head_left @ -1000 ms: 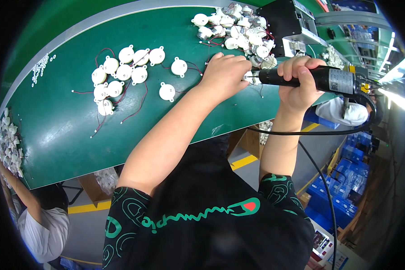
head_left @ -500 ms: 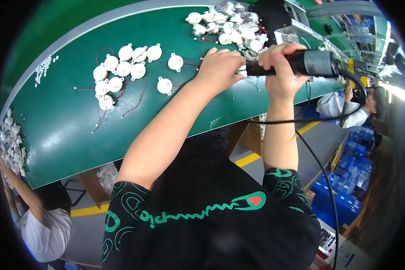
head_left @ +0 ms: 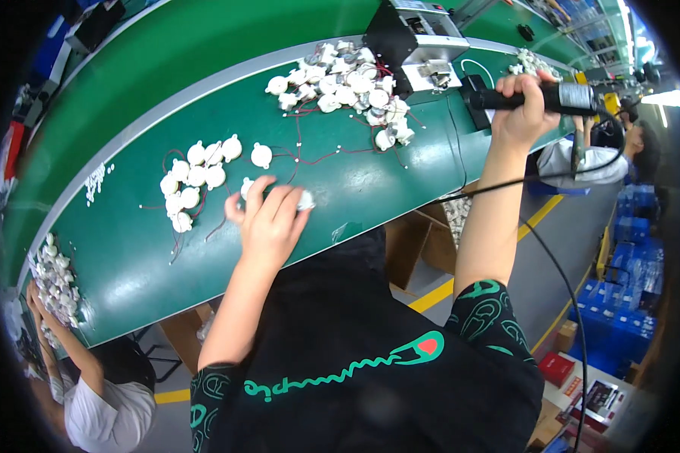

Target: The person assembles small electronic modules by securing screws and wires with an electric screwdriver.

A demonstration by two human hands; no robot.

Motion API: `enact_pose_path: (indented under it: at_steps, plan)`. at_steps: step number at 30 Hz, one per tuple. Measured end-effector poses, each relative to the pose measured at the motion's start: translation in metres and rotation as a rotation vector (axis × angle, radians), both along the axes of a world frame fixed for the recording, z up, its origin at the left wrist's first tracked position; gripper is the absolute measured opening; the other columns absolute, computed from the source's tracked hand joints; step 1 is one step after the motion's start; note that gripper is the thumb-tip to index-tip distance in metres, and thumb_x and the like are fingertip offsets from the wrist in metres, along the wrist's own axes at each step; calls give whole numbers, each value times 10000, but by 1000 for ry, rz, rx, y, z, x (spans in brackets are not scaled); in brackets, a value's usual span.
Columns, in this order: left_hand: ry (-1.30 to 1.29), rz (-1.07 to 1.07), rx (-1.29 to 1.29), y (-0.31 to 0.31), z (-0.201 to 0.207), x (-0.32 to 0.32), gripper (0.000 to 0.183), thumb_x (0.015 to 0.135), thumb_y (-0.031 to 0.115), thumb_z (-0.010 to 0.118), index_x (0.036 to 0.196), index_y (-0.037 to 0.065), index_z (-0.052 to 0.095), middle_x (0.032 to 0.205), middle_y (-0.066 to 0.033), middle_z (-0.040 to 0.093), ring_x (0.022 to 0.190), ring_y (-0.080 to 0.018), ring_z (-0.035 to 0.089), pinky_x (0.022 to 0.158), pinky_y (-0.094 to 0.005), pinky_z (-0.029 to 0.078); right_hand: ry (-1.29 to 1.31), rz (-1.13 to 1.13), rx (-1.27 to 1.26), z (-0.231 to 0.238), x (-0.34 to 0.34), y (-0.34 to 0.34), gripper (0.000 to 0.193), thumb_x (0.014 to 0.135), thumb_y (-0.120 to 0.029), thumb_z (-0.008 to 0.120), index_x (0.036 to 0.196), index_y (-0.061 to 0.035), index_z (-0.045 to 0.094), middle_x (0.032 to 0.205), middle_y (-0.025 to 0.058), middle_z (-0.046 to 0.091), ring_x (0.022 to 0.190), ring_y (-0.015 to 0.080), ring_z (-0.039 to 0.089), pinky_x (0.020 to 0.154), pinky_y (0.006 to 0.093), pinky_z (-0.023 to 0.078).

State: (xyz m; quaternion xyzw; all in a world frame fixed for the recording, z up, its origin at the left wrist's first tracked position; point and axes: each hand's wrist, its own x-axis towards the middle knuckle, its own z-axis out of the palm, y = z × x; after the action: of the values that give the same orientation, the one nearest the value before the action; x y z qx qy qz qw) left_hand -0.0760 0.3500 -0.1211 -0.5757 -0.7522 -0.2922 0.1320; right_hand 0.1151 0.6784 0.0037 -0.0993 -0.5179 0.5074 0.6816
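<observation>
My right hand is raised at the bench's right side, wrapped round a black corded electric screwdriver that points left. My left hand is over the green bench, slightly blurred. A white round buzzer-like part shows at its thumb and forefinger, which seem to pinch it. The other fingers spread beside another white round part, partly hidden behind them. Just beyond lies a single white round part. Left of it is a group of several such parts with thin red and black wires.
A large heap of white wired parts lies toward the back, beside a black and metal machine. Small white pieces lie far left. Co-workers sit at both ends. The screwdriver's black cable crosses my right forearm.
My left hand has moved left and nearer, away from the screwdriver tip, with the white part. My right hand has carried the screwdriver to the right. The view has shifted, showing more bench behind.
</observation>
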Motion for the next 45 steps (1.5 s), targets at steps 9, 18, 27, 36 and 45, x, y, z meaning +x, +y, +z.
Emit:
enact_pose_path:
  at_steps: [9,18,27,36,45]
  plan:
    - [74,210,-193,-24,28,-15,606,680,100,767,1262,99,598,1361,-98,528,1336,-344,439,1086,-579,233,-132,62,1,-12,-40,56,162,832,80,604,961,-4,554,703,117,569,560,216,535,566,396,489]
    - [-437,-269,2,137,8,47,517,775,176,791,1234,31,601,1216,-138,625,1107,-301,603,943,-414,457,-115,189,-50,-5,-4,7,176,829,122,588,926,-18,543,696,102,574,524,194,531,532,374,484]
    - [-491,-389,118,150,-25,39,329,742,192,810,1028,88,684,955,-47,710,914,-247,639,874,-397,436,-114,405,45,-4,18,-72,224,842,41,592,1010,-55,480,723,85,522,560,180,495,537,368,472]
    - [-508,-400,92,141,-27,37,319,699,143,838,968,94,673,946,-50,708,875,-239,652,859,-369,451,-145,481,11,-33,-19,-97,253,845,95,587,1023,-38,467,734,111,543,579,184,525,554,358,490]
    - [-574,-410,48,138,-23,36,311,706,148,826,972,94,674,834,-57,657,853,-261,633,856,-381,449,-224,463,-42,-45,-33,-93,246,828,135,558,996,-29,483,728,113,551,568,179,524,550,350,496]
